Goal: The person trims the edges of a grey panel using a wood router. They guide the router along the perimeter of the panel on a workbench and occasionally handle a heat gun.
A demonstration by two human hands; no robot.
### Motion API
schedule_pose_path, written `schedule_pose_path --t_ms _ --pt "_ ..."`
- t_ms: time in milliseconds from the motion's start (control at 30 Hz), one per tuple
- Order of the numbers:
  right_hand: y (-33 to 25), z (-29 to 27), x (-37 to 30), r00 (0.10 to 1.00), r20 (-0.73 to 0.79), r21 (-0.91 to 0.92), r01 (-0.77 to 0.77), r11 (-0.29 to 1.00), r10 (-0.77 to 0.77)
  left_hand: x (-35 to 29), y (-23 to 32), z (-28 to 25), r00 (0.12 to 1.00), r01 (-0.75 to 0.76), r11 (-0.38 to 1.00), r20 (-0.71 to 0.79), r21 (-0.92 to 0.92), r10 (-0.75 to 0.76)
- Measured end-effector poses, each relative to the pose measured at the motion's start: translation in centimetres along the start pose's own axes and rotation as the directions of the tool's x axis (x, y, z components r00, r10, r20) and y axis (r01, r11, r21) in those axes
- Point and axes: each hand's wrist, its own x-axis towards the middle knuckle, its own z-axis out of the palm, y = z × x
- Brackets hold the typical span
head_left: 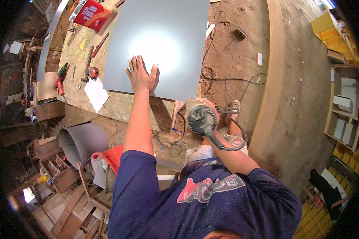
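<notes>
A large smooth grey panel [175, 24] lies on the worn wooden bench, with a bright glare across its middle. My left hand [142, 79] rests flat on it near the close edge, fingers spread. At the panel's near right corner, my right hand [212, 107] is wrapped round a corded power tool [202, 119]. The tool has a round, ribbed black top and resembles a trim router; its black cord [240, 148] loops over my right forearm. Its working end is hidden beneath its body, so I cannot tell whether it touches the panel.
Left of the panel are a red can [91, 15], a tape measure [93, 73], a hammer [87, 65], a paper sheet [95, 95] and a red corded tool [60, 80]. A rolled grey sheet [92, 137] stands below the bench. Cables [211, 73] trail over the floor, beside a long board [267, 99].
</notes>
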Motion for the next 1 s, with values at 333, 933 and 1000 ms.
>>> schedule_pose_path --t_ms 333,933,1000 --pt "-2.0 3.2 3.6 0.947 0.021 -0.377 0.303 0.875 -0.319 -0.1 0.1 -0.1 1.000 0.014 1.000 0.025 0.002 -0.014" --pt "0.9 2.9 7.9 0.918 0.014 -0.330 0.378 0.865 -0.396 -0.1 -0.2 0.2 1.000 -0.030 1.000 0.008 -0.003 0.030" --pt "1.9 3.1 9.3 0.918 -0.018 -0.338 0.367 0.867 -0.396 0.0 -0.2 0.4 0.999 -0.041 0.999 0.001 -0.010 0.041"
